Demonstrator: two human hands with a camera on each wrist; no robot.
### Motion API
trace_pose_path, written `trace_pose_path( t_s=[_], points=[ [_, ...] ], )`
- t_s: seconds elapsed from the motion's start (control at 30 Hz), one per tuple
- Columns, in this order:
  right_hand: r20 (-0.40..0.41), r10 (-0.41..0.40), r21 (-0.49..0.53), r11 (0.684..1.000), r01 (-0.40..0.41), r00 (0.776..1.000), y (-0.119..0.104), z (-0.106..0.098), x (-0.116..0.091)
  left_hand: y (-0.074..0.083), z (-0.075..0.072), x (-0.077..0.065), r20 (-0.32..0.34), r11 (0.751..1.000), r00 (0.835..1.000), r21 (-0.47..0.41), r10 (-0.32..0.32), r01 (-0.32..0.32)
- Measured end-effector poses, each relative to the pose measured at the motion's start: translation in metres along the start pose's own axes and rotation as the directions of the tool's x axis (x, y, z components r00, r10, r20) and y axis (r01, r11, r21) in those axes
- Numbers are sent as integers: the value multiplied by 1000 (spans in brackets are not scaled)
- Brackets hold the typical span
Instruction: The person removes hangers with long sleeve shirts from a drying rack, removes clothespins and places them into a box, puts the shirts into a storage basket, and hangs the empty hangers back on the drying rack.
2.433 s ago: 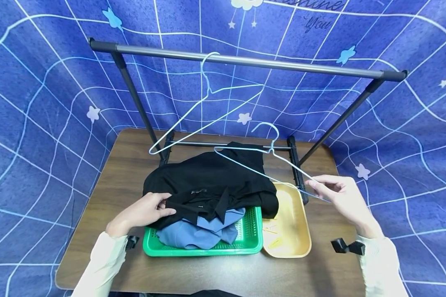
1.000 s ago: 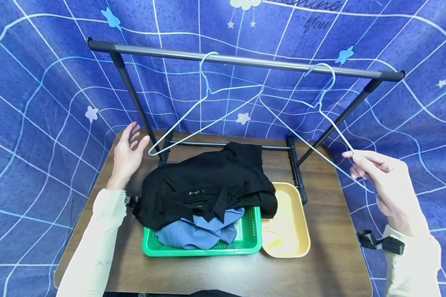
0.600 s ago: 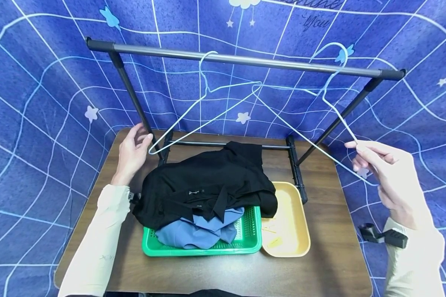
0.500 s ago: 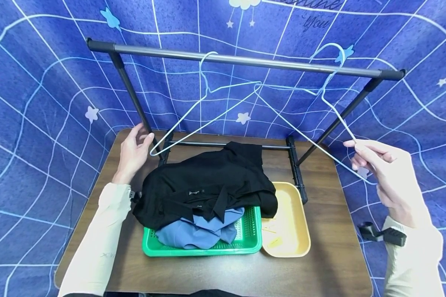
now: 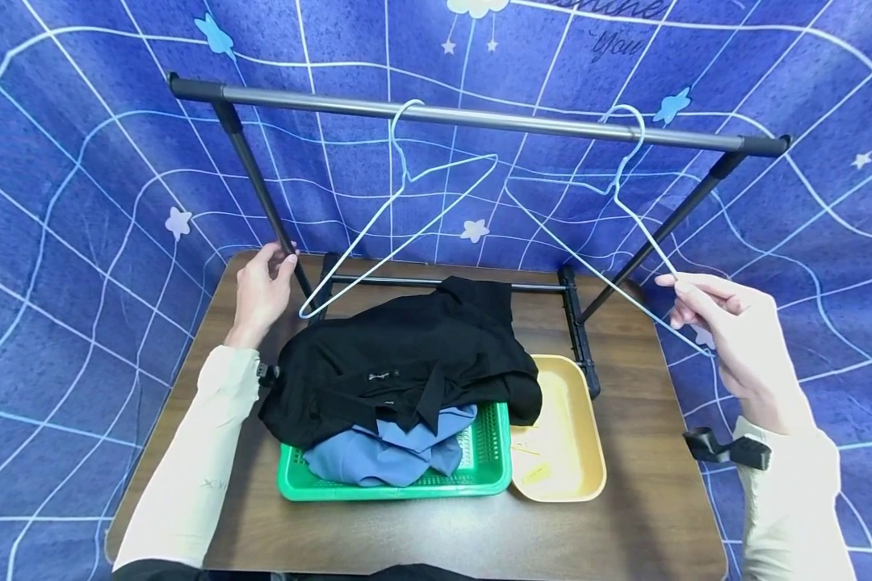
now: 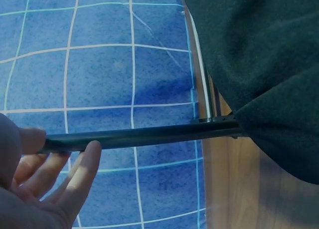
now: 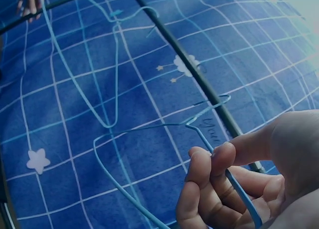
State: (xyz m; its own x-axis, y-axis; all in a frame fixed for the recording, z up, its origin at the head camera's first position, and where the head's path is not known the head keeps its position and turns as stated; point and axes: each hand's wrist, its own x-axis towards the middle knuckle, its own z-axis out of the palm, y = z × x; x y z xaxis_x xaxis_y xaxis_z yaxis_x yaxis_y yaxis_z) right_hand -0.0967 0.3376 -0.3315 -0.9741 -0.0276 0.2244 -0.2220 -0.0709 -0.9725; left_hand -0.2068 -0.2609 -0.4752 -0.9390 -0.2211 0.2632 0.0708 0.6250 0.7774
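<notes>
My right hand [image 5: 727,339] pinches the sloping arm of a light blue clothes hanger [image 5: 563,242], its fingertips and thumb also clear in the right wrist view. That hanger's hook lies over the rail of the garment rack [image 5: 472,119]. A second light blue hanger [image 5: 400,248] hangs by its hook further left on the rail, tilted. My left hand [image 5: 262,282] grips the rack's black left post [image 6: 144,137], thumb on one side and fingers on the other. Black clothing [image 5: 407,347] lies over blue cloth [image 5: 385,460] in a green basket [image 5: 400,494].
Beside the basket stands a yellow tray [image 5: 597,476] holding small yellow pieces [image 5: 538,474]. Both sit on a wooden table [image 5: 657,500], with the rack's feet behind. A blue patterned curtain [image 5: 102,202] surrounds the back and sides.
The right hand has raised its hanger from above the tray to the rail, then lowered it slightly. My left hand has left the black clothing and taken hold of the left post.
</notes>
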Motion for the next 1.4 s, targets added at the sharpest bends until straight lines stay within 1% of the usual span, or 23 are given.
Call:
trace_pose_path(
  t_s=[0.17, 0.3, 0.37, 0.47, 0.57, 0.6, 0.67, 0.77, 0.83, 0.9, 1.03, 1.1, 1.2, 1.27, 1.33, 1.4],
  points=[
    [-26, 25, -71, 997, -26, 999, 7, -1, 1, -1, 1, 1, -6, 1000, 1000, 13, -9, 9],
    [-29, 24, -64, 998, -26, 999, 12, -1, 2, -1, 1, 1, -3, 1000, 1000, 13, -16, 16],
    [-31, 20, -78, 997, -22, 999, 14, -1, 2, -2, 1, 2, -2, 1000, 1000, 12, -17, 17],
    [-54, 0, -165, 986, -9, 999, 16, -1, 1, -2, 1, 2, -2, 1000, 1000, 14, -15, 15],
    [-87, -19, -299, 954, -8, 996, 16, -1, -1, -3, 1, 3, 4, 1000, 1000, 12, -13, 13],
    [-96, -23, -343, 939, -12, 995, 16, 0, -1, -3, 1, 3, 6, 1000, 1000, 11, -12, 12],
    [-105, -25, -381, 925, -17, 994, 17, 0, -2, -4, 0, 2, 16, 1000, 1000, 12, -10, 9],
    [-102, -28, -382, 924, -13, 994, 19, 2, -3, -4, -2, 1, 48, 1000, 999, 10, -5, 4],
    [-95, -37, -402, 916, -4, 995, 20, 2, -3, -4, -4, 0, 79, 1000, 997, 5, -1, 1],
    [-92, -48, -451, 893, 1, 995, 22, 3, -4, -4, -6, -1, 108, 1000, 994, -2, -1, 1],
    [-98, -70, -568, 823, 2, 993, 24, 3, -5, -6, -9, -6, 149, 999, 988, -20, -24, 28],
    [-114, -82, -588, 809, 0, 990, 26, 3, -5, -9, -10, -9, 170, 998, 985, -44, -38, 47],
    [-159, -138, -617, 787, 11, 978, 30, 3, -6, -16, -10, -15, 197, 995, 979, -78, -48, 64],
    [-202, -195, -630, 776, 25, 960, 32, 6, -7, -22, -11, -20, 215, 994, 975, -81, -52, 71],
    [-237, -274, -645, 762, 60, 932, 32, 13, -9, -29, -12, -26, 242, 996, 969, -59, -58, 74],
    [-259, -364, -660, 743, 111, 895, 28, 26, -13, -35, -13, -32, 283, 997, 957, -15, -66, 73]
  ],
)
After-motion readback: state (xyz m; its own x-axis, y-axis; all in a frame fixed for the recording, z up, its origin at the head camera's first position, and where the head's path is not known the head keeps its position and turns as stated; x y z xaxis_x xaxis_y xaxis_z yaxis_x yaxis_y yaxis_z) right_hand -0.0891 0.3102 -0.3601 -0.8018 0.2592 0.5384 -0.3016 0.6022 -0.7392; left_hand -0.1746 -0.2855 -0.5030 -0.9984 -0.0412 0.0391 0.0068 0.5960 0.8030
